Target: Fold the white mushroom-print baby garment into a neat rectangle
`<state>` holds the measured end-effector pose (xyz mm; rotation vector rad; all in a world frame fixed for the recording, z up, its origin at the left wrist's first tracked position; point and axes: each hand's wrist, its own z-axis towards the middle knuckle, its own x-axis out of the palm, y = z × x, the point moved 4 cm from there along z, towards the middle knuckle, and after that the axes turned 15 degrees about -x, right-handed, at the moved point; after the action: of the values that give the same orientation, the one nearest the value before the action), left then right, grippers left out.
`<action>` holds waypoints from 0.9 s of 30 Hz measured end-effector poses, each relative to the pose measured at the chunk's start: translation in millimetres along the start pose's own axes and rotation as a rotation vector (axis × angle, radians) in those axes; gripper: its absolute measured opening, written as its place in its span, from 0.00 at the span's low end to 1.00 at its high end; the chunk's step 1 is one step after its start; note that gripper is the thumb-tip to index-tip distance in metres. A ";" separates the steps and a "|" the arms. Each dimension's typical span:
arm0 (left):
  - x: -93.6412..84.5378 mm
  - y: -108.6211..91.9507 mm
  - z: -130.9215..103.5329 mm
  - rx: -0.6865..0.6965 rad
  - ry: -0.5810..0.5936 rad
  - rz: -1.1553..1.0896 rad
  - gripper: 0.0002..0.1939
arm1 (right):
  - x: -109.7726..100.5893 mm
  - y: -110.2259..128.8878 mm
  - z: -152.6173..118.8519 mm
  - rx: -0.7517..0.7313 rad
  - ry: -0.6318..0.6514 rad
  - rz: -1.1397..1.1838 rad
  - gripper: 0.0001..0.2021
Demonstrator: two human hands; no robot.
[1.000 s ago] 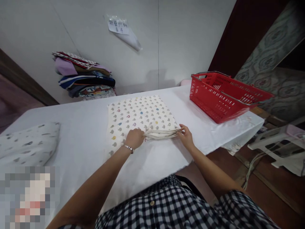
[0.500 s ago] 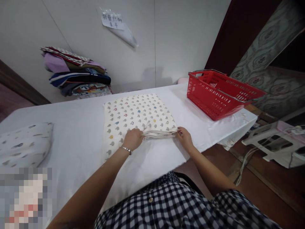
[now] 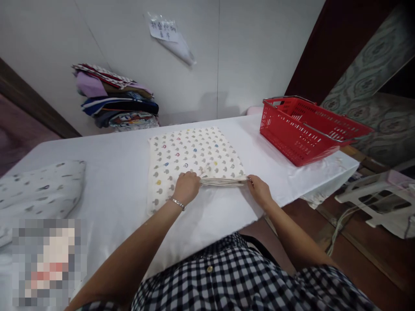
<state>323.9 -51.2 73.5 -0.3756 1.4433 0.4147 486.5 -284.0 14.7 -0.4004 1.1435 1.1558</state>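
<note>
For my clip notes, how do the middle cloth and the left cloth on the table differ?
The left hand and right hand hold the middle cloth; neither touches the left cloth. Prints sit in close rows, some coloured, on the middle cloth, sparser on the left cloth. Both are pale and on the table.

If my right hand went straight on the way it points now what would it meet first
Likely the flat cream fabric with grey prints: your right hand pinches its near right corner, and the line runs forward and left across it. Whether it would push in or skim over is unclear.
</note>
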 end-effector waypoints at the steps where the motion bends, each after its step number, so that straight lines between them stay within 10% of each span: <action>1: -7.5 0.6 -0.2 0.007 -0.034 0.008 0.09 | -8.1 2.1 3.9 -0.034 -0.028 0.005 0.12; 6: -58.0 6.5 -7.0 -0.026 -0.327 0.011 0.12 | -65.9 14.2 29.7 -0.197 -0.310 0.069 0.14; 11: -68.8 4.0 -27.2 0.144 -0.130 0.034 0.13 | -87.2 26.4 39.0 -0.291 -0.120 0.103 0.12; 21: -96.5 25.3 -43.0 0.125 -0.125 -0.019 0.12 | -111.0 36.6 39.8 -0.186 -0.181 0.285 0.09; 27: -80.9 52.6 -13.9 -0.014 0.011 -0.083 0.10 | -78.1 29.4 65.0 -0.029 0.229 0.517 0.08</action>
<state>279.6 -15.9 152.8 -0.4483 1.4311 0.3557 496.5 -262.2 117.8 -0.2680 1.4838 1.6062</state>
